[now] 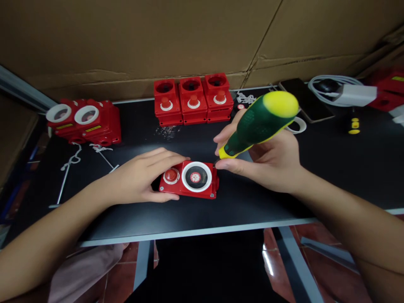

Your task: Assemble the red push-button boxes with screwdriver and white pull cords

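A red box (205,192) with a white ring, a black dial and a round red button lies on the black table (132,223) in front of me. My left hand (148,174) grips the box's left end, fingers along the far side and thumb at the near side. In my right hand (268,158) is a screwdriver (263,122) with a green and yellow handle. It tilts down to the left, its tip at the box's far right corner. My fingers hide most of its shaft.
Three similar red boxes (193,103) stand at the back by the cardboard (142,42). More red boxes (104,126) with white rings stand at left, near thin rods (65,185) with white string. A phone (306,101), a white ring (298,125) and a coiled cable (334,80) lie at right.
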`<move>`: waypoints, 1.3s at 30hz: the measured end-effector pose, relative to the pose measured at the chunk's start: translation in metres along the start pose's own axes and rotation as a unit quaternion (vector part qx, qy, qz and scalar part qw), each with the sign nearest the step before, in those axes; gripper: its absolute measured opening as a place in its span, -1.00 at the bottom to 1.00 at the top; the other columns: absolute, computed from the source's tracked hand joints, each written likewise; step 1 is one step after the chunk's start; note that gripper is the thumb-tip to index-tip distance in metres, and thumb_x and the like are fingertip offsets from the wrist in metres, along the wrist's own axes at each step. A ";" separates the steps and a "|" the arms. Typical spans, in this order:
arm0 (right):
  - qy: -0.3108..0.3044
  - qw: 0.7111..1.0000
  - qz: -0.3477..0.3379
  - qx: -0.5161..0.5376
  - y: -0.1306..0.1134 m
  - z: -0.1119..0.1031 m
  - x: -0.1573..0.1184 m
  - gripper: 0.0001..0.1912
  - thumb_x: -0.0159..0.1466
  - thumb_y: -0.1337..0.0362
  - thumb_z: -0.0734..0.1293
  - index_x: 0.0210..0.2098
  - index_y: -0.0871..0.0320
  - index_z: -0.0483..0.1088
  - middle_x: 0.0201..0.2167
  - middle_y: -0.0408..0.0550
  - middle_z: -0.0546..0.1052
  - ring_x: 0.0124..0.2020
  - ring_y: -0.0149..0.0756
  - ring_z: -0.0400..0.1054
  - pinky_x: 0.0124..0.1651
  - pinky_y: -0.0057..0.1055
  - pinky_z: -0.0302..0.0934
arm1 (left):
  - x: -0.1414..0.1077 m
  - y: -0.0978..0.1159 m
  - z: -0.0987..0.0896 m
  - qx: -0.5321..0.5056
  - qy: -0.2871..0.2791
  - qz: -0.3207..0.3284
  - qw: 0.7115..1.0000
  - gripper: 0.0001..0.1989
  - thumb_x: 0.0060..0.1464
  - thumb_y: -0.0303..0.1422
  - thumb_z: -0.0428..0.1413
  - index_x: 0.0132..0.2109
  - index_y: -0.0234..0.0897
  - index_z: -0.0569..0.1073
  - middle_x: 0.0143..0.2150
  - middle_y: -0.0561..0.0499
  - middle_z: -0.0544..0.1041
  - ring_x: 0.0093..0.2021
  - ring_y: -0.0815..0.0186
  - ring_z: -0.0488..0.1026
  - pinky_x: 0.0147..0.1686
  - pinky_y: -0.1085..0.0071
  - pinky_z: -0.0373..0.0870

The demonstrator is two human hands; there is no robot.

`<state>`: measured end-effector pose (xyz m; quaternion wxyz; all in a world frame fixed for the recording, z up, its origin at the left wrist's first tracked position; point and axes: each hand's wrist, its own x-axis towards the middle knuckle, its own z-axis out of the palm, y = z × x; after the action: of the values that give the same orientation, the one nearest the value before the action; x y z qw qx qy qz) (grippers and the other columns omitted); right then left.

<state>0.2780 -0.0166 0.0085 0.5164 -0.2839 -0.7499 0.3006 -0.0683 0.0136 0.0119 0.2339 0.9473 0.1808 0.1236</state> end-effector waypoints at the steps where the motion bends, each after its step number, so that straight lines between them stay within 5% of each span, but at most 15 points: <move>1: 0.000 1.000 0.011 0.014 -0.001 0.000 0.000 -0.66 0.33 0.05 0.82 -0.03 -0.03 0.78 -0.07 -0.03 0.79 -0.07 -0.06 0.69 0.10 -0.05 0.66 | 0.000 0.000 0.000 0.001 0.001 0.002 1.000 -0.29 0.62 0.05 0.36 0.64 -0.16 0.40 0.43 -0.29 0.70 0.36 -0.08 0.70 0.44 0.08 0.61; 4: -0.009 0.999 0.025 0.047 -0.008 0.001 0.000 -0.71 0.42 0.17 0.75 0.07 0.02 0.75 -0.04 -0.05 0.81 -0.11 -0.16 0.71 0.00 -0.20 0.67 | 0.000 -0.001 0.001 0.003 0.003 0.005 1.000 -0.28 0.61 0.05 0.36 0.65 -0.17 0.40 0.43 -0.31 0.70 0.36 -0.09 0.71 0.45 0.07 0.61; 12: -0.087 0.994 0.003 0.072 -0.021 -0.003 0.000 -0.64 0.65 0.36 0.46 0.39 0.11 0.64 0.06 0.02 0.82 0.03 -0.21 0.77 0.20 -0.23 0.70 | 0.000 -0.001 0.001 0.008 0.004 0.008 1.000 -0.27 0.62 0.07 0.35 0.65 -0.18 0.39 0.42 -0.30 0.70 0.34 -0.08 0.71 0.40 0.10 0.62; 19: -0.041 0.999 -0.024 -0.024 -0.007 -0.008 0.002 -0.78 0.49 0.09 0.71 0.07 -0.03 0.81 0.02 -0.01 0.84 0.13 0.04 0.72 0.34 0.10 0.60 | 0.000 -0.002 0.002 0.015 0.005 0.010 1.000 -0.27 0.63 0.07 0.34 0.65 -0.19 0.37 0.44 -0.30 0.69 0.37 -0.08 0.70 0.43 0.07 0.62; 24: -0.005 1.000 0.009 0.020 -0.006 -0.003 0.001 -0.66 0.34 0.13 0.83 0.03 -0.02 0.81 -0.04 -0.05 0.81 0.01 -0.07 0.72 0.17 -0.07 0.69 | 0.000 0.000 0.000 0.002 0.008 0.004 1.000 -0.27 0.59 0.01 0.40 0.65 -0.17 0.42 0.42 -0.28 0.71 0.33 -0.07 0.72 0.43 0.09 0.63; 27: 0.004 0.998 0.029 0.059 -0.011 0.000 -0.001 -0.71 0.41 0.25 0.75 0.07 0.03 0.76 0.03 -0.03 0.82 -0.06 -0.15 0.75 0.08 -0.16 0.74 | 0.000 0.000 0.000 0.002 0.009 0.000 1.000 -0.26 0.58 0.02 0.41 0.65 -0.17 0.42 0.41 -0.29 0.71 0.32 -0.08 0.72 0.43 0.06 0.63; 32: -0.061 0.994 0.029 0.084 -0.022 -0.003 0.000 -0.70 0.57 0.43 0.48 0.23 0.07 0.68 0.10 0.00 0.82 0.06 -0.20 0.79 0.31 -0.17 0.73 | 0.001 -0.001 0.002 0.000 0.013 0.003 1.000 -0.25 0.58 0.06 0.40 0.65 -0.17 0.44 0.40 -0.30 0.72 0.31 -0.09 0.73 0.41 0.05 0.65; 36: -0.069 0.993 0.040 0.085 -0.019 -0.003 0.003 -0.82 0.56 0.18 0.61 0.11 0.05 0.73 0.12 0.04 0.80 0.11 -0.09 0.75 0.30 -0.08 0.72 | 0.001 -0.001 0.001 -0.001 0.012 0.005 1.000 -0.27 0.59 0.05 0.39 0.65 -0.17 0.43 0.42 -0.29 0.71 0.33 -0.08 0.72 0.41 0.07 0.64; 39: -0.039 0.997 0.045 0.052 -0.011 0.000 0.003 -0.71 0.40 0.02 0.77 -0.04 0.01 0.78 0.06 0.03 0.77 0.16 0.01 0.70 0.34 0.02 0.66 | 0.000 0.000 0.000 0.002 0.007 0.006 1.000 -0.28 0.61 0.04 0.37 0.65 -0.18 0.41 0.43 -0.29 0.70 0.34 -0.08 0.72 0.41 0.08 0.63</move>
<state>0.2761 -0.0215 0.0192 0.4863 -0.2782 -0.7394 0.3733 -0.0687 0.0138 0.0118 0.2302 0.9477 0.1773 0.1317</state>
